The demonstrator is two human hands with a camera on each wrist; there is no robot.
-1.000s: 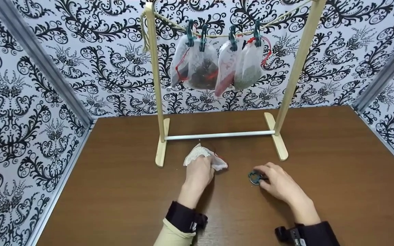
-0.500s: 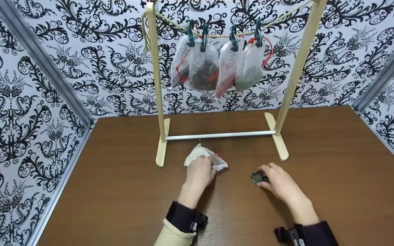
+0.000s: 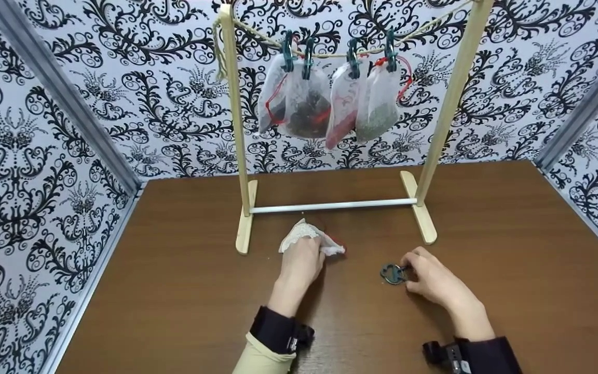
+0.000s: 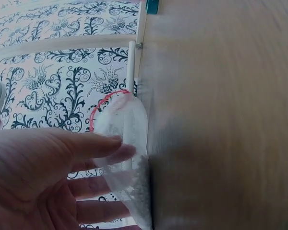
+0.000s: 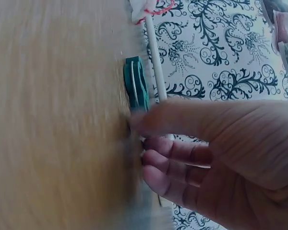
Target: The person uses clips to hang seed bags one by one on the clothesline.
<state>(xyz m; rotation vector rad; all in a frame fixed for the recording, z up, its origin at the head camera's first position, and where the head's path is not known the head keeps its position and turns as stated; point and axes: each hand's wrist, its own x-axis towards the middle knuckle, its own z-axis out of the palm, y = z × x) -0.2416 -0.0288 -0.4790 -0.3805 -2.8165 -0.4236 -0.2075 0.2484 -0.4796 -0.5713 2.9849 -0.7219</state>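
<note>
My left hand (image 3: 303, 259) holds a small white mesh bag (image 3: 299, 232) of pale grains on the table. In the left wrist view, the thumb lies on the near side of the bag (image 4: 129, 120), with fingers seen through the mesh and a red drawstring at its top. To the right, the thumb and fingers of my right hand (image 3: 436, 278) pinch the handle end of a dark green spring clip (image 3: 392, 274) lying on the table. The right wrist view shows the thumb covering the near end of the clip (image 5: 136, 81).
Behind both hands stands a wooden rack (image 3: 238, 130) with a white bottom bar (image 3: 333, 205). Several filled mesh bags (image 3: 307, 101) hang from its rope by green clips (image 3: 353, 58). Patterned walls (image 3: 174, 114) surround the brown table (image 3: 185, 291).
My right hand has shifted slightly right, its fingers now nearer the clip's handle end. The clip has turned and slid a little right. My left hand and its bag stay almost still.
</note>
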